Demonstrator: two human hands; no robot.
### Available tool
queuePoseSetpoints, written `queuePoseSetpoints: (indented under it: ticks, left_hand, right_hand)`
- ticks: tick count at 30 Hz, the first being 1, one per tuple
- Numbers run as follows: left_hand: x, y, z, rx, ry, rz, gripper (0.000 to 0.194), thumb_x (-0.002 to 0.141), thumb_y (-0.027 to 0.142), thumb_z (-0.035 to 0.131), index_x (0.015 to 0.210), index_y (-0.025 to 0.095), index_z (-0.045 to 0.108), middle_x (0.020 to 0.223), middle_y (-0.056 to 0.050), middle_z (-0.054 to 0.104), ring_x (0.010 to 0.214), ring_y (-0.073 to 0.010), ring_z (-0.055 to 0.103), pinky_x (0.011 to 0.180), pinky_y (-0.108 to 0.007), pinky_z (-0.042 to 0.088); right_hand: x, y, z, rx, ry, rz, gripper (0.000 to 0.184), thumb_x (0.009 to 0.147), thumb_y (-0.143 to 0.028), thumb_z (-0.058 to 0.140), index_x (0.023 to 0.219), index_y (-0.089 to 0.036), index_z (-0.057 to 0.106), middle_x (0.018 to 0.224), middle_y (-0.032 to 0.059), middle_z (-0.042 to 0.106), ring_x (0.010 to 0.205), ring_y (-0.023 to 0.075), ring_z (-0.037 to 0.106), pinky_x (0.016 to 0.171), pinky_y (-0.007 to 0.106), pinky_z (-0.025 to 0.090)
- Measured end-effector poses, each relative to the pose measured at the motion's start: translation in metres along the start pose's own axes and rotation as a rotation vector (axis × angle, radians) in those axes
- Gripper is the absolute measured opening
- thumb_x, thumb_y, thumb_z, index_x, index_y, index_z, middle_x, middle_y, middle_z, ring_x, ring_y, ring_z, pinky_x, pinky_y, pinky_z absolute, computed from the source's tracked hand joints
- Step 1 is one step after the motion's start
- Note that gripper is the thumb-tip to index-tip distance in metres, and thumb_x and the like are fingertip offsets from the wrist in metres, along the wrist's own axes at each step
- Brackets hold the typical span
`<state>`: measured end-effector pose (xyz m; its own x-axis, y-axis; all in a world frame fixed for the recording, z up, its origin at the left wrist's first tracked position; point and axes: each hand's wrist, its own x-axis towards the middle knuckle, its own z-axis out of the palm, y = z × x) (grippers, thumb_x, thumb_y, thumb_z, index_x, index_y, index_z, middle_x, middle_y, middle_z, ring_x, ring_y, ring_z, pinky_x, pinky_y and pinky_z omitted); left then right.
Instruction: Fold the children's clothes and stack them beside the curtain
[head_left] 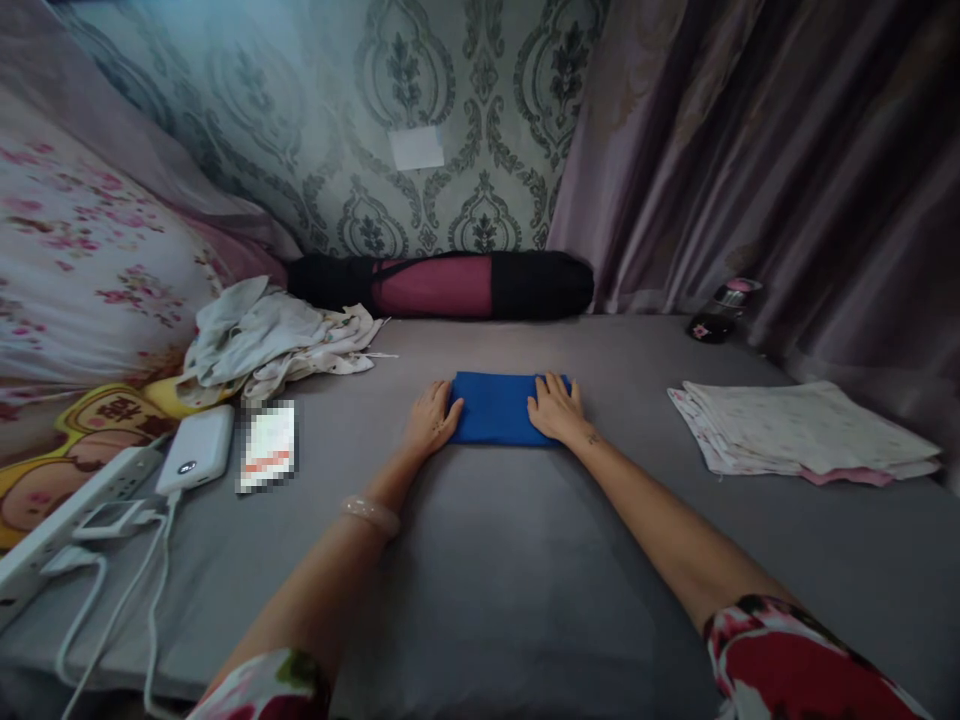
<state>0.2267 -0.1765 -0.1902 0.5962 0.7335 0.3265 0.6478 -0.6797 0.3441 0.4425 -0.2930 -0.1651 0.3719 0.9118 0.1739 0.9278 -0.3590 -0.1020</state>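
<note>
A blue folded cloth (491, 410) lies flat as a neat rectangle on the grey sheet (510, 560), in the middle of the view. Along its left edge rests my left hand (433, 418), fingers stretched forward and thumb at the cloth. My right hand (556, 407) lies flat over the cloth's right end with its fingers spread. Neither hand grips anything. The underside of the cloth and its right edge are partly hidden.
Crumpled clothes (277, 335) lie at left, near a power bank (196, 450), a power strip (82, 510) with cables and a blurred packet (268, 445). At right are a folded cloth stack (802, 430) and a dark bottle (720, 312). A long bag (435, 285) lies along the wall.
</note>
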Motion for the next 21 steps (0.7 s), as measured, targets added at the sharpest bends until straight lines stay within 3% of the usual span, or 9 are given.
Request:
queuePoseSetpoints:
  ticks: [3,8,14,21]
  left_hand:
    - [0.0,-0.003,0.002,-0.02,0.067,-0.041,0.05,0.095,0.04,0.035,0.133,0.009,0.046,0.14,-0.018,0.049,0.135,-0.0256,0.04,0.112,-0.04,0.031]
    - [0.002,-0.007,0.002,-0.074,0.123,-0.106,0.045,0.095,0.035,0.035,0.13,0.01,0.047,0.136,-0.018,0.052,0.133,-0.0243,0.043,0.111,-0.042,0.034]
    - [0.004,-0.01,0.002,-0.12,0.128,-0.126,0.044,0.094,0.032,0.035,0.13,0.009,0.047,0.132,-0.018,0.054,0.129,-0.0234,0.046,0.109,-0.04,0.037]
    - [0.005,-0.016,0.007,-0.131,0.182,-0.147,0.039,0.092,0.028,0.038,0.126,0.013,0.051,0.127,-0.016,0.058,0.122,-0.0243,0.051,0.105,-0.043,0.04]
  right_hand:
    - [0.003,-0.028,-0.003,0.035,0.06,-0.006,0.055,0.093,-0.027,0.029,0.142,-0.005,0.039,0.153,0.0184,0.03,0.142,0.0294,0.022,0.114,0.052,0.009]
    - [0.007,-0.066,0.009,0.163,-0.068,-0.047,0.06,0.098,-0.04,0.021,0.148,-0.008,0.031,0.156,0.0153,0.025,0.144,0.0274,0.016,0.115,0.051,0.01]
    - [0.007,-0.066,0.02,0.161,-0.116,-0.034,0.063,0.098,-0.043,0.018,0.149,-0.008,0.029,0.156,0.0147,0.024,0.145,0.0269,0.015,0.116,0.051,0.006]
    - [0.012,-0.073,0.007,0.17,-0.149,0.0,0.06,0.097,-0.04,0.025,0.146,-0.007,0.034,0.154,0.0179,0.026,0.143,0.0301,0.02,0.114,0.054,0.012]
